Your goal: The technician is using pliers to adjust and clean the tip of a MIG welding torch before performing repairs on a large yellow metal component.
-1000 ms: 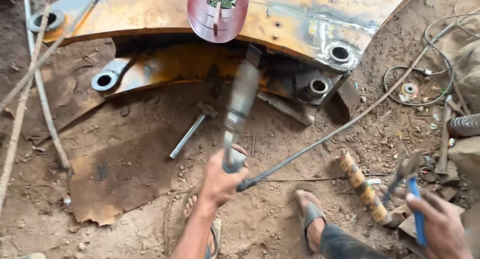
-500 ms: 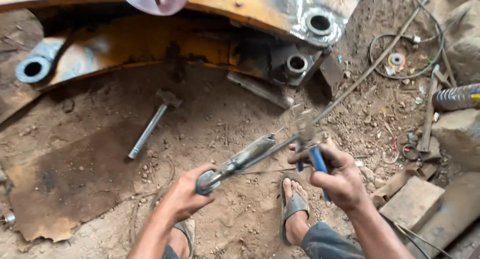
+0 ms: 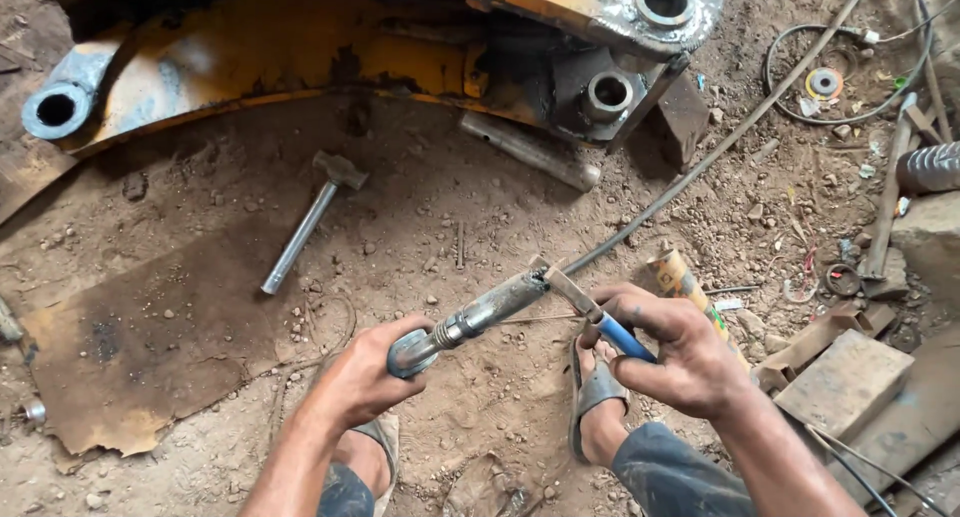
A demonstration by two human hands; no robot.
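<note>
Head view, looking down at bare dirt ground (image 3: 450,217).

My left hand (image 3: 365,382) was curled shut around the bent lower end of a grey metal torch-like tool with a ribbed collar (image 3: 470,319). The tool slanted up and to the right, its far tip near the middle of the frame, held off the ground.

My right hand (image 3: 675,352) was clenched on a blue-handled pair of pliers (image 3: 600,317). The pliers' metal nose met the tip of the grey tool; whether it bit on it I could not tell.

A thin dark hose (image 3: 720,147) ran from near that tip up toward the top right corner.

Under the hands I noted two feet in sandals; the right sandal (image 3: 595,392) sat just below the right hand.

Behind the right hand stood a yellowish printed cardboard tube (image 3: 680,277), partly hidden.

A steel-handled hammer (image 3: 305,222) lay on the ground left of centre, well apart from both hands. A rusty flat steel sheet (image 3: 150,357) lay lower left.

Across the top ran a large yellow-painted, rust-stained steel machine part with round bored bosses (image 3: 300,47). A short grey steel pin (image 3: 530,149) lay just below it.

Wooden blocks (image 3: 845,382) and loose scrap lay at the right.
</note>
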